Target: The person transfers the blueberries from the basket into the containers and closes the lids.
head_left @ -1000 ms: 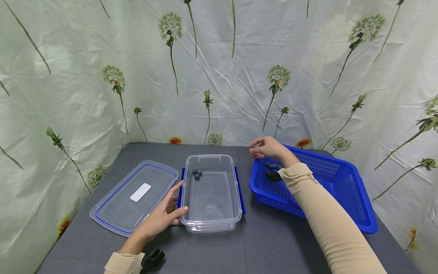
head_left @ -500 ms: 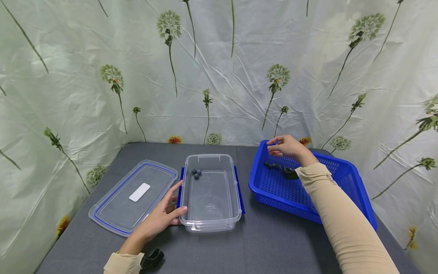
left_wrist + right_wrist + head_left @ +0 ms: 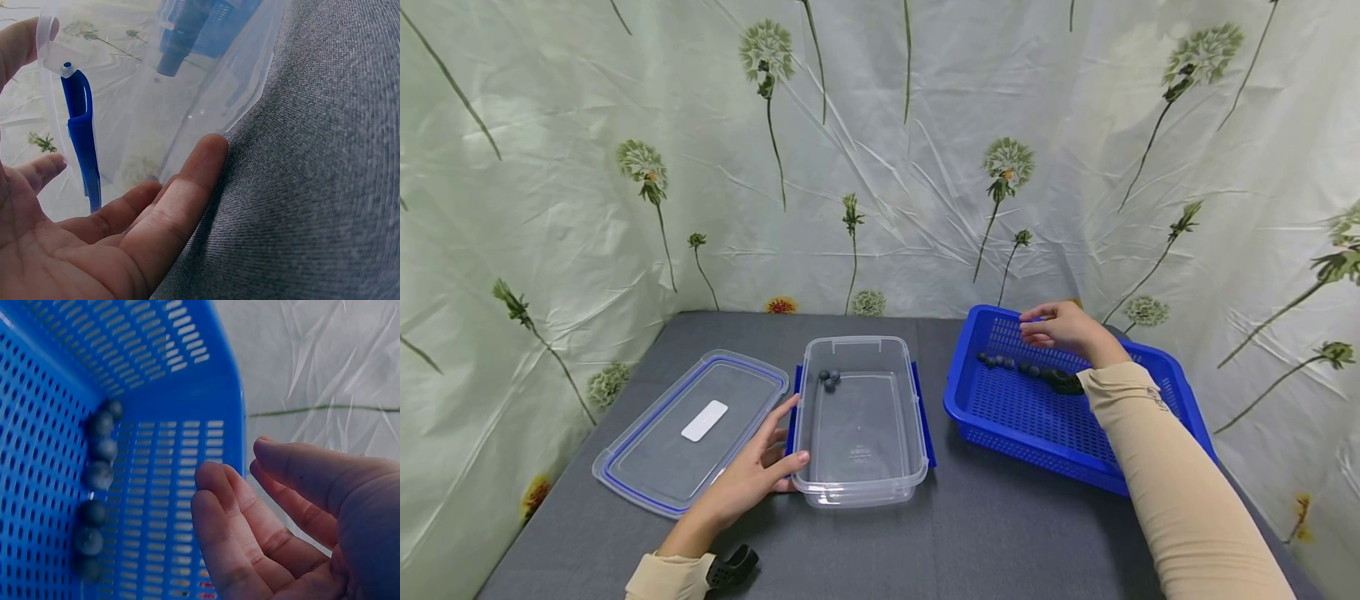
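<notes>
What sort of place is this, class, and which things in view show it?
Probably a makeshift recording booth: a dandelion-print sheet curtains a grey cloth-covered table bearing a clear plastic container and a blue basket of blueberries.

The container (image 3: 861, 421) and lid (image 3: 692, 427) are clear, glossy plastic. The blue basket (image 3: 1000, 408) is perforated plastic. Matt grey woven cloth covers the table (image 3: 985, 533).
</notes>
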### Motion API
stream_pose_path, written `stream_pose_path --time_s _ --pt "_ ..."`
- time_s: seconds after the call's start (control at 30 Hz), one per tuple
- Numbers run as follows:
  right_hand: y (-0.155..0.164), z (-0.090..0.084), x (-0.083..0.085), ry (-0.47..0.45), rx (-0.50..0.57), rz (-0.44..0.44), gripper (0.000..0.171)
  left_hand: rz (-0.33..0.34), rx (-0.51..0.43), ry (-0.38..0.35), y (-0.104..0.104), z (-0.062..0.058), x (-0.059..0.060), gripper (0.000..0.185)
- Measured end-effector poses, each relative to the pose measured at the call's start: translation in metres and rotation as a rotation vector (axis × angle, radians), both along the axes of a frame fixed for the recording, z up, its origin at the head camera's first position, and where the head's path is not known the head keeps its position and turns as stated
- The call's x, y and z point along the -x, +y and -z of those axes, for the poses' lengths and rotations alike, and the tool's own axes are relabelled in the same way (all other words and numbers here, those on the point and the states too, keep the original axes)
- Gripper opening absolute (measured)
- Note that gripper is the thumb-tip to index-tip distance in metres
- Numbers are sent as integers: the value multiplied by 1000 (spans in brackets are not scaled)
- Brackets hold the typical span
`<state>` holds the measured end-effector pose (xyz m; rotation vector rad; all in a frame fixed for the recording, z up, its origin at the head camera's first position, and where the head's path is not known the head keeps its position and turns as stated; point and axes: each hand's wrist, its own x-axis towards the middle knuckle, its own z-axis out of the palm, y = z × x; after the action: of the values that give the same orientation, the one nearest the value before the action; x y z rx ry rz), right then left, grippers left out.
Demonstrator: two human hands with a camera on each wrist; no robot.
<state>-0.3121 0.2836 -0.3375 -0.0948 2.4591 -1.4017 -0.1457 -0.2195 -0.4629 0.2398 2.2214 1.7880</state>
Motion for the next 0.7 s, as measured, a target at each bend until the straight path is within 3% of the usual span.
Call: stream_pose_path --time_s 0.7 --pt "40 33 -4 -128 -70 22 47 -4 7 -9 1 -2 -1 84"
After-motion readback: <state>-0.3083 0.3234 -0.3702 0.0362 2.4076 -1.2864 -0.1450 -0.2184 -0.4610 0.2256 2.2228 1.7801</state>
